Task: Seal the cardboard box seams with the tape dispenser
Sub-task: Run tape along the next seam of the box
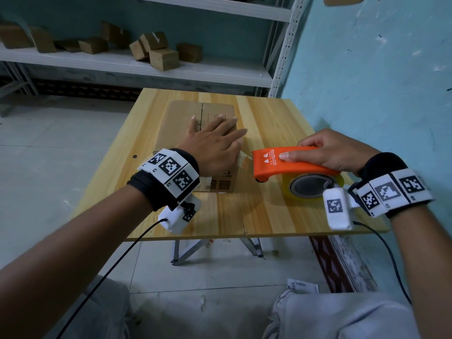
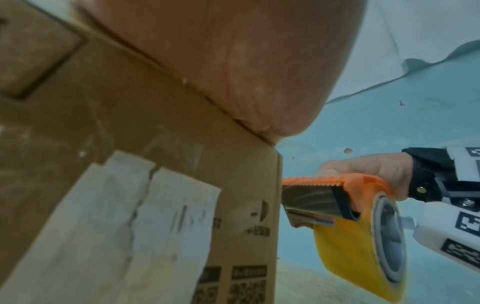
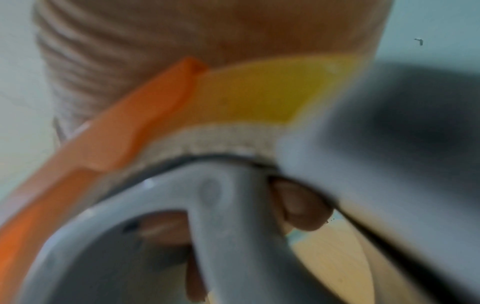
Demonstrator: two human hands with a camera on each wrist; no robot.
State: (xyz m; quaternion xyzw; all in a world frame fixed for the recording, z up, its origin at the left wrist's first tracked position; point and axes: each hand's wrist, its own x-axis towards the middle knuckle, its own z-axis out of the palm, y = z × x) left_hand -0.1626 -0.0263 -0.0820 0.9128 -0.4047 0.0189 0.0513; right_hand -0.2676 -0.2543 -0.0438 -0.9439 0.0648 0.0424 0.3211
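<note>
A brown cardboard box [image 1: 215, 111] stands on the wooden table [image 1: 269, 123], its top flaps closed with a seam down the middle. My left hand [image 1: 215, 140] lies flat on the box top with straight fingers, pressing it down. My right hand [image 1: 335, 152] grips the orange tape dispenser [image 1: 288, 162], thumb along its side. The dispenser's toothed blade end [image 2: 309, 182] sits just off the box's near right corner [image 2: 275, 185]. A yellowish tape roll [image 2: 363, 246] sits in the dispenser. The right wrist view is a blurred close-up of the dispenser [image 3: 109, 144].
A white label [image 2: 130, 226] is stuck on the box's near side. Behind the table a metal shelf [image 1: 146, 67] holds several small cardboard boxes. A blue wall [image 1: 379, 81] runs along the table's right side. The table's near edge [image 1: 244, 231] lies close to my wrists.
</note>
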